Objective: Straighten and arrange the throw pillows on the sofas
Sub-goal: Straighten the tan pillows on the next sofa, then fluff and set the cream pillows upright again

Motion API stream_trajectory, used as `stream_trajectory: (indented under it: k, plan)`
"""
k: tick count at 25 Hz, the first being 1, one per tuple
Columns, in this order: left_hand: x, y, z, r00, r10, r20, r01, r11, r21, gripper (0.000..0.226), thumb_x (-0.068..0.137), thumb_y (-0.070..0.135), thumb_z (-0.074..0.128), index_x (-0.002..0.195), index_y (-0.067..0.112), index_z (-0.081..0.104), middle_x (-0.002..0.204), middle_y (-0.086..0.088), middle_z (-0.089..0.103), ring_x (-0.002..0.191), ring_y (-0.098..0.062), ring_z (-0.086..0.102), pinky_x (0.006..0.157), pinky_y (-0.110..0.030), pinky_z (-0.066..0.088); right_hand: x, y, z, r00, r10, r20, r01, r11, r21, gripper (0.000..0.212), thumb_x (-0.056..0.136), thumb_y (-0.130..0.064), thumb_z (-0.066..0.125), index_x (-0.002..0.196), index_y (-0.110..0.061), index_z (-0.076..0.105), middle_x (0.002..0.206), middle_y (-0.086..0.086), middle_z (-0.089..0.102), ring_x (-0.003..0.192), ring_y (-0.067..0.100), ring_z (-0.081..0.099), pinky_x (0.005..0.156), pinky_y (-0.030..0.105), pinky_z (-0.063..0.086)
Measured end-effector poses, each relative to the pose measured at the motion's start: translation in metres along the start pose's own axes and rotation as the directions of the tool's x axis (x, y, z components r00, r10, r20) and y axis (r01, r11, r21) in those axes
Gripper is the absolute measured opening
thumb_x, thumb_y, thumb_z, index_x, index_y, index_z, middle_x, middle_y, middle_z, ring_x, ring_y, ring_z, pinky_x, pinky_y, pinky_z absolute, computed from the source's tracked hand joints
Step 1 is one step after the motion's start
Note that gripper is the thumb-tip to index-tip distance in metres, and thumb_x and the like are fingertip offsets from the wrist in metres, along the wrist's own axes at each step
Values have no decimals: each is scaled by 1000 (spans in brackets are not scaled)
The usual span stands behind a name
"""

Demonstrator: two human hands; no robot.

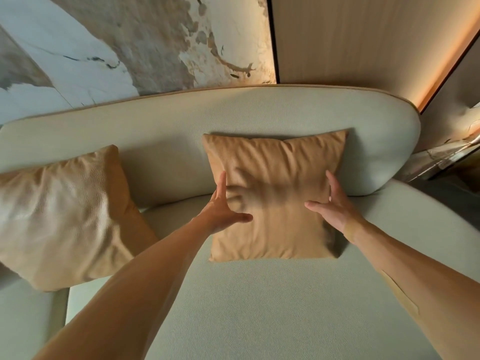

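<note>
Between our two hands stands the tan throw pillow (275,193), upright on the seat, its top edge leaning on the backrest of the pale green sofa (259,307). Our left hand (223,211) lies flat along the pillow's left edge, fingers straight and pointing up, thumb spread across the front face. Our right hand (335,203) mirrors it on the right edge, fingers extended upward, thumb reaching inward over the fabric. Neither hand is curled round anything; both press the sides with open palms. Fabric between the thumbs shows creases and a shallow dent, shaded by the hands.

Left of the left hand, well apart from the held pillow, a second pillow (65,216) sits tilted on one corner against the backrest, its face lighter and glossy with a tan border along the right side. It is partly cut off at the frame edge.

Beyond our fingertips the backrest curves round to the right, edged with tan piping. Behind it rises a marble-patterned wall panel (142,42), and to its right a ribbed beige panel (363,35) with a warm orange light strip (446,61) running diagonally.
</note>
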State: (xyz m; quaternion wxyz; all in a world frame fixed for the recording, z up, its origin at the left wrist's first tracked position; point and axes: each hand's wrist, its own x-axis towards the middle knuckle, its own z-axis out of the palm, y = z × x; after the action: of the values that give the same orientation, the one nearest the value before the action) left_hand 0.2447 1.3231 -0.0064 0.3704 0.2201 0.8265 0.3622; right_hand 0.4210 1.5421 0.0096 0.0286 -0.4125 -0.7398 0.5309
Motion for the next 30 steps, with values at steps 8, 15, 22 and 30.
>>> stream_trajectory:
  k: [8, 15, 22, 30]
  plan:
    - [-117, 26, -81, 986, 81, -144, -46, 971, 236, 121, 64, 70, 73, 150, 48, -10, 164, 13, -1, 151, -16, 3, 120, -50, 17, -97, -94, 16, 964, -248, 101, 264, 818, -510, 89, 83, -57, 60, 153, -28, 15, 162, 1, 13, 149, 21, 12, 119, 42, 17]
    - [-278, 39, -177, 923, 209, -323, -15, 859, 512, 114, 67, 79, 59, 149, 48, -14, 163, 13, -12, 151, -19, -10, 120, -52, 4, -212, -204, 18, 906, -375, 196, 384, 533, -754, 89, 78, -74, 44, 153, -35, 14, 163, -7, 10, 149, 25, 6, 117, 48, 18]
    - [-446, 15, -235, 790, 207, -577, 171, 830, 532, 113, 60, 91, 48, 150, 49, -6, 162, 14, -11, 151, -18, -10, 120, -52, 0, -310, -288, 50, 701, -575, 421, 645, 259, -719, 89, 74, -78, 32, 151, -42, 7, 163, -13, -4, 150, 23, -6, 117, 47, 12]
    - [-668, -56, -255, 542, 60, -838, 467, 808, 360, 112, 51, 100, 28, 146, 53, -10, 163, 14, -6, 151, -19, -4, 120, -52, 5, -405, -347, 137, 488, -607, 627, 804, 33, -594, 88, 80, -78, 38, 151, -41, 1, 163, -9, -6, 150, 25, -7, 117, 54, 9]
